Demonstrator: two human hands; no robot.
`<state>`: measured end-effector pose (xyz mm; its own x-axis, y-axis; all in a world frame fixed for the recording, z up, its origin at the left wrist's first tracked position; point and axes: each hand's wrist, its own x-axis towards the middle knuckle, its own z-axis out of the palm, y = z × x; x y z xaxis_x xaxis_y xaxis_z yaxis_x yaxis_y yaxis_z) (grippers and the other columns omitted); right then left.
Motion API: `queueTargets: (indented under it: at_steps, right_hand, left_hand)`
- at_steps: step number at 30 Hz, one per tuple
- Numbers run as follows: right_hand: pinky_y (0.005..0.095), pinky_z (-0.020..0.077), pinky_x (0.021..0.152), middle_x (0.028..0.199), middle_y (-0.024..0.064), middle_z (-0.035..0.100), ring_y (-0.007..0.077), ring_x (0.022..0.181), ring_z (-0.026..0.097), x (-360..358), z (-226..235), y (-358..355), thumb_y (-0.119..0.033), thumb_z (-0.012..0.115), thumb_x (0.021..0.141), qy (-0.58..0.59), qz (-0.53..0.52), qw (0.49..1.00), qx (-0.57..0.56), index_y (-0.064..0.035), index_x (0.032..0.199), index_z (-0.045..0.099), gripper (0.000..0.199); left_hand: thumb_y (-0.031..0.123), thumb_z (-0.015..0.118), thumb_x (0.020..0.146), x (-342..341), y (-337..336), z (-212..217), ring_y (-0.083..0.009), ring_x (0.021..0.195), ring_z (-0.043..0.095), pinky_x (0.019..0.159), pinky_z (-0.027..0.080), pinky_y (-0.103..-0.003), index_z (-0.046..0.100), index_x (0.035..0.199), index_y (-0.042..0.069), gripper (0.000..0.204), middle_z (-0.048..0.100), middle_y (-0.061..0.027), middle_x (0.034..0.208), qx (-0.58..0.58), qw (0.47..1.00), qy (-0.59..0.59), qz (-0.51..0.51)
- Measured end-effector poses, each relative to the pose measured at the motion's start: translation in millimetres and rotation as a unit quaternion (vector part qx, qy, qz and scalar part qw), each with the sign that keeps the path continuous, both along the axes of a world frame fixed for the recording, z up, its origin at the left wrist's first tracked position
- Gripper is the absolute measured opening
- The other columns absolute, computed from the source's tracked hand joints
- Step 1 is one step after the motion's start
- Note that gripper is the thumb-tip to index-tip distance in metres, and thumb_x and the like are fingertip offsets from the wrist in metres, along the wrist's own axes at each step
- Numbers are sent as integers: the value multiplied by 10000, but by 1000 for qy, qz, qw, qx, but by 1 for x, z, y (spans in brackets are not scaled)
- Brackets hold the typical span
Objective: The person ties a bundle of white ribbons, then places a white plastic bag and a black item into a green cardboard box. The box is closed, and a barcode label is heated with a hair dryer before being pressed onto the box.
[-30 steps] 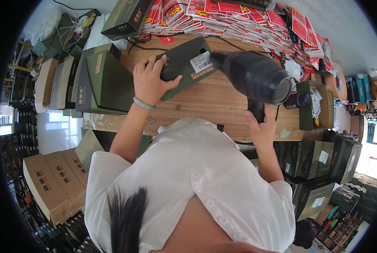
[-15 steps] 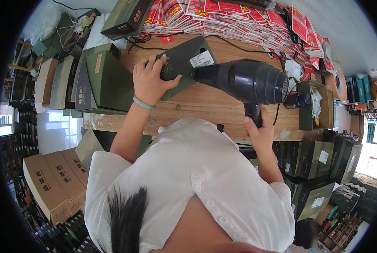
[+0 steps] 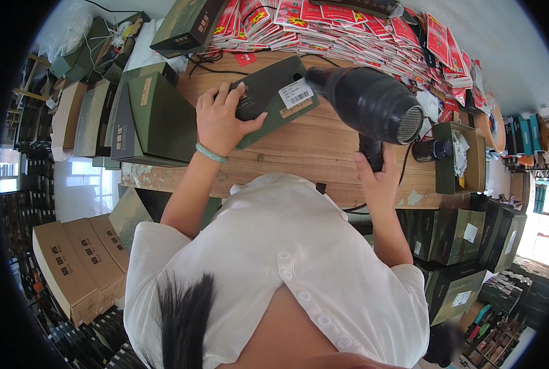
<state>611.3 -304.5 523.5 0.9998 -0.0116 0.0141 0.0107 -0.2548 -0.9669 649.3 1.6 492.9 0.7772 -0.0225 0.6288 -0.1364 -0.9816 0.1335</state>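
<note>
A dark green shoe box (image 3: pixel 267 83) lies slanted on the wooden table (image 3: pixel 323 172). My left hand (image 3: pixel 219 120) grips its left part, fingers spread over the dark face and thumb stretched along the near side. On the box's right part sits a white barcode label (image 3: pixel 298 93); below it a tan strip shows. In my right hand (image 3: pixel 380 179) is a black hair dryer (image 3: pixel 370 101), held by its handle. Its nozzle points left, beside the label's upper right corner and apart from my left hand.
Green boxes (image 3: pixel 154 117) stand at the left of the table. Red printed packets (image 3: pixel 348 37) are heaped along the back. A dark jar (image 3: pixel 431 149) and an open green box (image 3: pixel 453 178) with clear plastic are at the right. Black cable (image 3: pixel 403 163) runs near the dryer.
The hair dryer's nozzle has swung up and to the right, uncovering the label's side and the tan strip. My left hand stays on the box, which has shifted slightly.
</note>
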Motion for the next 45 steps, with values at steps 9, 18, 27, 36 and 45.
queueTargets:
  at_steps: [9,18,27,36,45]
  right_hand:
    - [228,450,662,859,41,612,89,712,535,1,-4,-8,-180,752,820,2,-2,1000,-9,6,1237,514,515]
    - [232,361,394,605,7,518,79,438,459,43,-48,-47,-182,681,878,80,-113,986,94,-31,960,539,223]
    - [268,421,450,617,48,524,140,509,522,87,-223,-120,-452,681,860,245,-163,940,170,-82,886,516,406]
    - [399,491,862,947,201,618,344,903,616,107,-295,-141,-401,689,851,94,-119,895,-419,9,1104,564,497]
    - [300,499,806,968,107,562,199,888,621,81,-16,24,0,665,827,-126,244,954,-121,-25,1046,535,256]
  left_hand:
    - [393,812,584,2,-2,1,-302,970,570,861,471,-411,666,1087,90,604,629,-88,1105,7,1000,3,9]
    - [335,815,571,-13,13,16,-311,949,572,871,471,-400,654,1086,87,594,638,-94,1085,-38,996,65,-51]
    - [331,808,586,-58,-6,12,-298,964,555,878,439,-394,642,1073,66,578,616,-93,1127,-90,984,133,-77]
    - [323,814,576,-64,-20,11,-280,996,524,904,371,-405,609,1075,89,588,565,-78,1103,-100,984,137,-62]
    - [343,806,576,-69,-24,12,-281,990,511,900,369,-415,616,1083,97,594,557,-84,1093,-98,985,132,-47]
